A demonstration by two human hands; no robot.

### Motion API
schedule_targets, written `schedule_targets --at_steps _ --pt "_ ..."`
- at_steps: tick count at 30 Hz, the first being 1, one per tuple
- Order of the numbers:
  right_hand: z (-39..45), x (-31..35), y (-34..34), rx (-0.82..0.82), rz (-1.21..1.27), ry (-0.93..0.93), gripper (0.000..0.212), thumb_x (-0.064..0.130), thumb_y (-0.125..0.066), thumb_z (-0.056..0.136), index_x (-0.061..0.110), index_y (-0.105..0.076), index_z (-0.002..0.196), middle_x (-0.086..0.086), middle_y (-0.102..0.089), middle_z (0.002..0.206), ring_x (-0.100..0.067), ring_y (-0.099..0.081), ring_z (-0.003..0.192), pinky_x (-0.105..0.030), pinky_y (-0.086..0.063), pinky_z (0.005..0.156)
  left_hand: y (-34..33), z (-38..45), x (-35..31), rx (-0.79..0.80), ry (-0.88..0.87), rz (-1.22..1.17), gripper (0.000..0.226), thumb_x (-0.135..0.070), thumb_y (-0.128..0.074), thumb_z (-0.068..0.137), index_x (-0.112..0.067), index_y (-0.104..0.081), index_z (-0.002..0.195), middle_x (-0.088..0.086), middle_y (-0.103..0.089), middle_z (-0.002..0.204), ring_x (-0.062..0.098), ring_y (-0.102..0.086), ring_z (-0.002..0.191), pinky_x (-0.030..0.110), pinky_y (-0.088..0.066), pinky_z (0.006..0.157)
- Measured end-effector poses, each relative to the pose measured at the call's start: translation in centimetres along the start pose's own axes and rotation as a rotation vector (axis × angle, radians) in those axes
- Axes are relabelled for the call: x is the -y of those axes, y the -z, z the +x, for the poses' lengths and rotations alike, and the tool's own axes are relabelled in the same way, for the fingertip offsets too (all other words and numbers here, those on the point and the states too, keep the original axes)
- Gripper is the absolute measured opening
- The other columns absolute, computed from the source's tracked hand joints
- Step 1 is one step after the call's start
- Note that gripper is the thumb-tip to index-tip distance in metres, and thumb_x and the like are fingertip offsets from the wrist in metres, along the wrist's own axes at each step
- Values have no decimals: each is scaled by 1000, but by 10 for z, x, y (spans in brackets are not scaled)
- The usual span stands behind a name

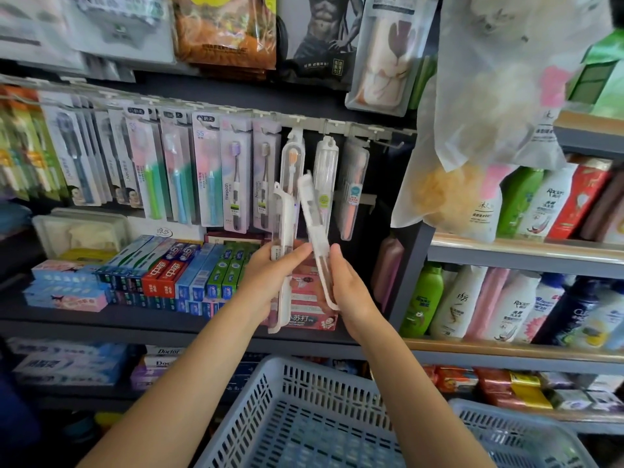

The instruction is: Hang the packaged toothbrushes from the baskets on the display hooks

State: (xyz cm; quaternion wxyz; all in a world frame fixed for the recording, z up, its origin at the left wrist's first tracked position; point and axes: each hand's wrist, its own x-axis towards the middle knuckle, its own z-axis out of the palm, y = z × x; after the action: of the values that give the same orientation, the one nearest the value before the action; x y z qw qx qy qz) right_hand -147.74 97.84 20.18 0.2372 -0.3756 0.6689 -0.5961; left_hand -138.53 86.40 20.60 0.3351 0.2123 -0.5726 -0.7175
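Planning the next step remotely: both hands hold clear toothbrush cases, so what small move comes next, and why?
Probably lift the right hand so the tilted clear plastic toothbrush case it pinches rises toward the bare metal hook at the rail's right end. The case's hang tab already points up near the hanging cases, and the left hand holds another clear case waiting.

Toothpaste boxes (162,275) on shelf, shampoo bottles (472,305) at right.

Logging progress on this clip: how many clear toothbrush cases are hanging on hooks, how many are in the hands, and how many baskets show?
Hanging cases: 3
Cases in hands, left hand, right hand: 2
Baskets: 2
Total: 7
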Motion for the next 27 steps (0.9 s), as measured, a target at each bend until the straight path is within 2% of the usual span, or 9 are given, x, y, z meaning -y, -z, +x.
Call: schedule_targets --at_steps 2,4,6,9,11,14,16,20,27 --pt "0 1 -1 -40 45 -37 52 48 -30 108 15 -70 111 8 -73 86 -7 -68 80 -29 -51 78 -4 -2 0 9 -3 -9 26 -25 -81 83 -16 -74 107 7 -78 100 27 -75 95 49 -58 91" --pt "-1 3 -1 -51 75 -39 43 37 -34 107 13 -70 108 -2 -72 97 -18 -66 93 -34 -50 85 -7 -2 0 -13 -9 -20 27 -19 -81 83 -14 -72 109 8 -78 98 26 -75 92 47 -59 88" --pt "-1 2 0 -51 121 -43 31 34 -43 102 14 -67 103 -2 -67 93 -18 -63 89 -35 -50 81 -9 -2 -2 -53 -31 -17 25 -12 -79 84 -13 -72 108 7 -78 96 25 -75 91 44 -60 85" --pt "-4 -1 2 -4 247 -50 23 25 -46 103 17 -65 113 -2 -69 97 -17 -67 88 -38 -57 78 -9 5 -3 -96 -72 -26 21 0 -72 86 -14 -72 101 9 -77 97 26 -74 92 41 -59 86" --pt "-7 0 2 -4 259 -16 21 23 -44 105 17 -61 116 -4 -67 96 -16 -67 79 -34 -56 64 -11 8 -5 -81 -91 -27 21 0 -71 86 -16 -72 99 9 -78 98 24 -75 91 40 -59 85" --pt "-3 6 2 -69 255 30 18 29 -45 106 21 -56 116 -13 -66 92 -21 -62 65 -28 -45 46 -14 10 -7 -53 -96 -39 15 -8 -73 88 -17 -72 100 4 -78 87 21 -75 84 39 -59 81" --pt "4 10 3 -83 251 49 19 36 -47 101 24 -54 113 -21 -66 93 -23 -57 60 -27 -39 44 -14 11 -9 -50 -84 -69 9 -13 -71 91 -14 -70 100 3 -73 75 19 -73 73 37 -58 73" --pt "13 21 5 -88 231 61 14 31 -43 105 22 -51 112 -13 -66 80 -14 -54 53 -23 -35 41 -6 13 -14 -28 -38 -42 17 -24 -66 96 -9 -62 105 0 -58 60 17 -55 48 26 -42 47" --pt "32 39 4 -116 242 79 19 27 -41 106 13 -49 116 -6 -66 68 -16 -47 49 -26 -31 42 0 11 -17 29 4 -105 25 -34 -65 97 -11 -56 103 -2 -43 60 11 -36 45 22 -32 43"
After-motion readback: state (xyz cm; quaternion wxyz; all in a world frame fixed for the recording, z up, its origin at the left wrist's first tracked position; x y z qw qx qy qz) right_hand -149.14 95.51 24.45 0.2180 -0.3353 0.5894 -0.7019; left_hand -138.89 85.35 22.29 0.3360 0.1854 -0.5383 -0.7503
